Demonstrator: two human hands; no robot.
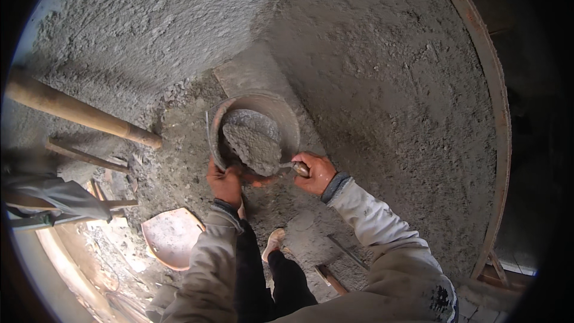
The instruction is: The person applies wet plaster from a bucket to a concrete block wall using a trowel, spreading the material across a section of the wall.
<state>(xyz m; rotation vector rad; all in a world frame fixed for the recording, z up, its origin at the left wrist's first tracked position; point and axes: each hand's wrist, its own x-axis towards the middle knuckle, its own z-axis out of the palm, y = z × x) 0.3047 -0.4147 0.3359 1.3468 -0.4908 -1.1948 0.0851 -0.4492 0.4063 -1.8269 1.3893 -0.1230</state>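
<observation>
A round bucket [289,116] stands tilted in front of me, near the corner where two rough grey walls meet. Wet grey mortar [254,146] is heaped inside its mouth. My left hand [226,185] is closed on the bucket's near left rim. In my right hand [317,173], the fingers wrap round the handle of a trowel [301,169] at the near right rim. The trowel's blade reaches into the bucket and is hidden by the mortar.
Fresh mortar coats the left wall [173,18] and the right wall [394,78], which ends at a wooden board [499,113]. A wooden pole [89,110] slants in from the left. A shallow pinkish pan [172,236] and a wood piece [330,279] lie near my feet.
</observation>
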